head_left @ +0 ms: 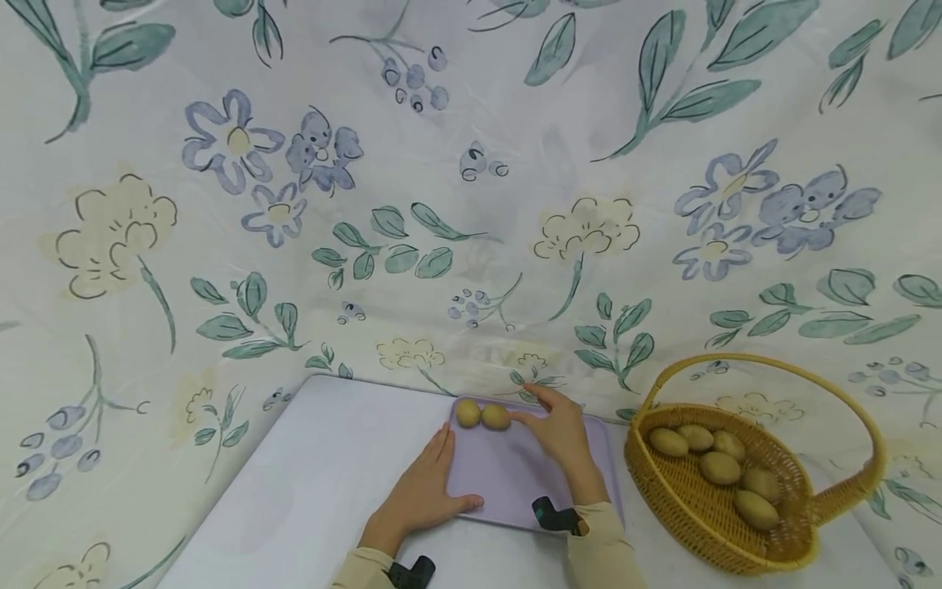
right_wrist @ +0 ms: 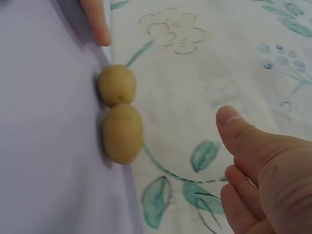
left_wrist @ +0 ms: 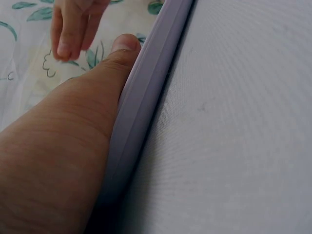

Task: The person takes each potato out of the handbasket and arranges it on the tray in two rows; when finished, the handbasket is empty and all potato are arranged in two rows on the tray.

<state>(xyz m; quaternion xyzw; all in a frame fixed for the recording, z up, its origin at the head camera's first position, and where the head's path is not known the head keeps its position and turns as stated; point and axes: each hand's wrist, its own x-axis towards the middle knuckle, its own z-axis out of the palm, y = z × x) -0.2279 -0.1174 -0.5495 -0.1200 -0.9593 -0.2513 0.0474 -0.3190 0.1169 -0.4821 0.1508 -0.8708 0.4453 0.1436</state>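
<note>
Two potatoes lie side by side at the back left corner of a lilac tray [head_left: 515,483]: the left one [head_left: 467,413] and the right one [head_left: 496,416]; the right wrist view shows them touching, one [right_wrist: 117,85] against the other [right_wrist: 123,133]. My left hand [head_left: 423,491] rests along the tray's left edge, thumb over the front rim; the left wrist view shows that thumb [left_wrist: 124,48] at the rim [left_wrist: 146,87]. My right hand [head_left: 561,433] is just right of the potatoes, fingers extended and thumb apart, holding nothing; it [right_wrist: 268,175] appears in the right wrist view.
A wicker basket [head_left: 662,507] with a tall handle stands right of the tray, with several potatoes [head_left: 719,469] inside. The white table [head_left: 280,483] extends to the left. Behind it hangs a floral cloth [head_left: 441,286].
</note>
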